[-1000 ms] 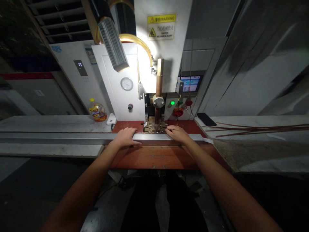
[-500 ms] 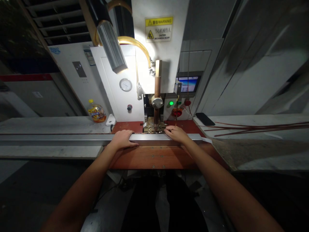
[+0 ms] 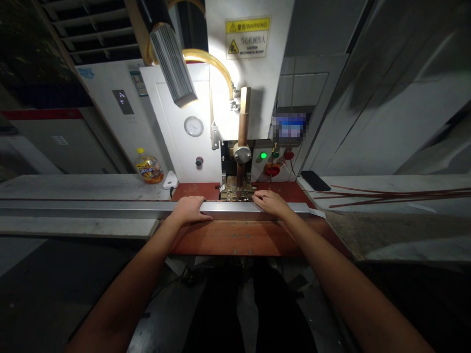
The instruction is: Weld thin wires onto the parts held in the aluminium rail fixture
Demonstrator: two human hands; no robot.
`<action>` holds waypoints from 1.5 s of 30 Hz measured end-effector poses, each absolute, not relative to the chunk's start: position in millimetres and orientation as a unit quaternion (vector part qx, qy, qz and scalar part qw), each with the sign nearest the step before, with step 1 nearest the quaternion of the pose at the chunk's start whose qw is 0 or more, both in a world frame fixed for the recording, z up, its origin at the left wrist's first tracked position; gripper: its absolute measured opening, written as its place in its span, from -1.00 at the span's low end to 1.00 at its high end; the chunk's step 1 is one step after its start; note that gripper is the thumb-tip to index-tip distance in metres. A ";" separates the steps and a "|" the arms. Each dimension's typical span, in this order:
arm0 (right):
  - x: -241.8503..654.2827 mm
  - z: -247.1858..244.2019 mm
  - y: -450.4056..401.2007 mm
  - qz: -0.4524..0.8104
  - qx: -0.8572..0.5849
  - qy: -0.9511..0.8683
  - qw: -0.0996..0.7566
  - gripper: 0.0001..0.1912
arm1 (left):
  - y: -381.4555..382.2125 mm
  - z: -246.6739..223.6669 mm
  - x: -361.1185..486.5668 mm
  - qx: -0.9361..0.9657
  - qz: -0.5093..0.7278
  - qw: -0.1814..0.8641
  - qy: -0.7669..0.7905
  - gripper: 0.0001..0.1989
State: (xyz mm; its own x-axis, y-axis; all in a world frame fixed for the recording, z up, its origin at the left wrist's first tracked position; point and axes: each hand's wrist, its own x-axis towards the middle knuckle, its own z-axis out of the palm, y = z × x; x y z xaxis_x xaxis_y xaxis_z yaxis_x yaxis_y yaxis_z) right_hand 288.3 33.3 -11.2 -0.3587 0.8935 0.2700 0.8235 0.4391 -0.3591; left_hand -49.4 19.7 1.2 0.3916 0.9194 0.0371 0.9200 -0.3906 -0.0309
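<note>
A long silvery metal bar [image 3: 233, 208] lies across the red-brown work plate [image 3: 217, 240] in front of a spot welder-like machine. My left hand [image 3: 189, 210] grips the bar, fingers over its far side and thumb along its near side. My right hand [image 3: 271, 202] rests over the bar further right, its thumb and fingertips pinched together beside the brass-coloured fixture [image 3: 235, 186]. What those fingertips hold, if anything, is too small to make out. Above the fixture, between my hands, the copper electrode rod [image 3: 240, 174] points down.
Left of the machine stand an orange-filled bottle [image 3: 149, 169] and a small white device [image 3: 170, 180]. On the right shelf lie a black phone [image 3: 315, 181] and several thin brown strips [image 3: 386, 194]. A lamp [image 3: 174, 68] hangs over the machine, near a lit green button [image 3: 263, 155].
My view has shifted slightly, so the machine sits a little further right and higher. Both hands keep their places at the bar.
</note>
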 end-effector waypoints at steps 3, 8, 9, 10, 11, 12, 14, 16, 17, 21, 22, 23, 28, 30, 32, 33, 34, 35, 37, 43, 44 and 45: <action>288.5 -11.3 33.1 0.085 -0.524 -0.818 0.219 -0.71 | 18.6 1.2 -49.7 -0.828 -0.013 0.018 -0.560 -0.19; 288.4 -10.8 32.1 0.086 -0.530 -0.814 0.220 -0.71 | 16.5 2.6 -49.0 -0.826 -0.015 0.020 -0.564 -0.20; 288.5 -10.7 31.8 0.086 -0.531 -0.814 0.219 -0.71 | 16.3 2.9 -48.8 -0.826 -0.015 0.021 -0.562 -0.20; 288.5 -10.5 31.6 0.086 -0.531 -0.814 0.219 -0.71 | 16.1 3.1 -48.7 -0.827 -0.015 0.023 -0.561 -0.20; 288.5 -10.4 31.3 0.087 -0.531 -0.814 0.220 -0.71 | 16.0 3.3 -48.5 -0.828 -0.014 0.024 -0.561 -0.21; 288.5 -10.2 31.0 0.088 -0.531 -0.813 0.221 -0.71 | 16.0 3.4 -48.4 -0.828 -0.014 0.025 -0.560 -0.21; 288.4 -9.9 30.4 0.089 -0.529 -0.814 0.223 -0.70 | 16.2 3.3 -48.4 -0.826 -0.015 0.024 -0.562 -0.21; 288.2 -9.5 29.9 0.088 -0.529 -0.814 0.222 -0.70 | 16.4 2.7 -48.7 -0.825 -0.014 0.022 -0.564 -0.21; 288.2 -9.4 29.7 0.087 -0.531 -0.814 0.221 -0.70 | 16.6 2.3 -48.9 -0.825 -0.014 0.021 -0.564 -0.21; 288.0 -9.4 29.4 0.082 -0.534 -0.813 0.217 -0.69 | 17.0 0.8 -50.0 -0.828 -0.018 0.022 -0.560 -0.19; 287.9 -9.4 29.5 0.080 -0.535 -0.813 0.216 -0.69 | 17.1 0.6 -50.1 -0.829 -0.020 0.024 -0.558 -0.19; 287.9 -9.4 29.5 0.078 -0.536 -0.813 0.214 -0.69 | 17.1 0.7 -50.2 -0.830 -0.020 0.025 -0.557 -0.19; 287.4 -9.0 29.5 0.074 -0.536 -0.814 0.212 -0.69 | 17.3 1.7 -49.9 -0.830 -0.013 0.026 -0.557 -0.20; 287.2 -8.7 29.4 0.082 -0.536 -0.812 0.215 -0.70 | 17.8 1.2 -50.3 -0.830 -0.016 0.023 -0.556 -0.19; 287.1 -8.3 29.1 0.090 -0.537 -0.810 0.218 -0.70 | 18.6 0.1 -51.0 -0.832 -0.019 0.024 -0.553 -0.17; 287.1 -8.1 28.9 0.091 -0.536 -0.810 0.218 -0.70 | 19.0 -0.5 -51.3 -0.833 -0.020 0.026 -0.552 -0.17; 287.1 -8.0 28.7 0.092 -0.535 -0.811 0.219 -0.70 | 19.3 -1.0 -51.5 -0.834 -0.020 0.028 -0.551 -0.17; 287.2 -7.8 28.4 0.092 -0.534 -0.812 0.219 -0.69 | 19.5 -1.4 -51.7 -0.834 -0.020 0.030 -0.551 -0.17; 287.3 -7.5 27.9 0.094 -0.538 -0.810 0.216 -0.69 | 19.6 -1.8 -51.7 -0.833 -0.019 0.034 -0.551 -0.17; 286.5 -6.4 25.9 0.081 -0.568 -0.794 0.199 -0.70 | 19.3 -1.3 -51.6 -0.832 -0.018 0.030 -0.553 -0.16; 286.2 -6.2 25.7 0.076 -0.574 -0.793 0.193 -0.70 | 19.3 -1.4 -51.8 -0.832 -0.018 0.030 -0.554 -0.16; 286.0 -6.1 25.5 0.070 -0.579 -0.791 0.186 -0.70 | 19.3 -1.5 -51.9 -0.831 -0.020 0.030 -0.555 -0.16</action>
State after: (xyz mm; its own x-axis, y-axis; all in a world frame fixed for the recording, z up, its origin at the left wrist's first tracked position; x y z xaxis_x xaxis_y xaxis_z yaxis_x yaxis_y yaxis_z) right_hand 286.0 25.5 -6.1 -0.2604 0.9420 0.2118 0.8897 0.3193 -0.3264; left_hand -51.9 19.3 -1.5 0.3826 0.9215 0.0662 0.9239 -0.3816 -0.0284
